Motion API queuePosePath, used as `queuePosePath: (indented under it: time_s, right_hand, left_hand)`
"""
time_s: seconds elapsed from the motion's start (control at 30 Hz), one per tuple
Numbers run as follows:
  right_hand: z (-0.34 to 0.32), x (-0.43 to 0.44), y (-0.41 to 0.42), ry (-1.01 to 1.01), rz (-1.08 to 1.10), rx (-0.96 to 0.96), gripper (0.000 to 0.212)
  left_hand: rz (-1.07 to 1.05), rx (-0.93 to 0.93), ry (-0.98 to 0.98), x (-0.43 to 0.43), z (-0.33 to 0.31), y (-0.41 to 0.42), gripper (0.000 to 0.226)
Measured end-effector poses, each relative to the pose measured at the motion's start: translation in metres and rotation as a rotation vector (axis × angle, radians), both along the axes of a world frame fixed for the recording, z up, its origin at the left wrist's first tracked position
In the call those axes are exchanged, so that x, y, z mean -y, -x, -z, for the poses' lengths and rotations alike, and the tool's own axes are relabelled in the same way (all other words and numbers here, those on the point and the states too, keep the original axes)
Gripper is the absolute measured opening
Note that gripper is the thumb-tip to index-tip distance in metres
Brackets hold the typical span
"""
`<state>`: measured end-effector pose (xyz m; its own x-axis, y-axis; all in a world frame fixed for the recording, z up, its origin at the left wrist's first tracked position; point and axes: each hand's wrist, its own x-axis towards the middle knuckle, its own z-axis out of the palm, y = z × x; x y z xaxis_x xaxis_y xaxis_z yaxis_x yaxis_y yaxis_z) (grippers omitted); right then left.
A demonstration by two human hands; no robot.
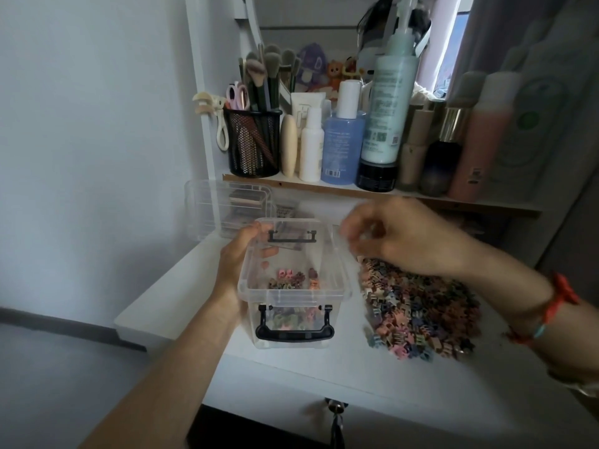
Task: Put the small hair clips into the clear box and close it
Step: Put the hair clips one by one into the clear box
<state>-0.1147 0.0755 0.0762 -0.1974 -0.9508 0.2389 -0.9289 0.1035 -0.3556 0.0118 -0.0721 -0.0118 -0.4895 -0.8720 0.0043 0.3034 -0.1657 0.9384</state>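
Note:
The clear box [343, 288] stands open on the white desk, with a black handle on its near and far ends. A few small coloured hair clips [293, 280] lie on its bottom. My left hand [238, 254] grips the box's left wall, fingers curled over the rim. A large pile of small hair clips [418, 309] lies on the desk to the right of the box. My right hand [398, 236] hovers blurred over the box's right rim and the pile's far end. Its fingers are curled, and whether they hold clips is hidden.
Another clear container [223, 205] stands behind the box at the back left. A shelf [291, 184] above holds a black mesh cup [252, 142] of brushes and several bottles. The desk's left edge [155, 286] is close to the box. A key [335, 409] hangs in the front drawer.

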Motion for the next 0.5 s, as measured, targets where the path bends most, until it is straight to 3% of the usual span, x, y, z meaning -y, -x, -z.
queuePosePath:
  time_s: [0.1, 0.17, 0.5]
  right_hand:
    - [0.02, -0.007, 0.003, -0.356, -0.075, -0.13, 0.018]
    - [0.031, -0.009, 0.004, -0.461, -0.109, -0.164, 0.022]
    - [0.042, -0.009, 0.01, -0.367, -0.086, -0.188, 0.021]
  left_hand:
    - [0.006, 0.011, 0.003, 0.0, -0.001, 0.0, 0.021]
    - [0.008, 0.011, 0.0, -0.001, -0.003, 0.001, 0.021]
    - [0.004, 0.004, 0.0, -0.002, -0.002, 0.0, 0.021]
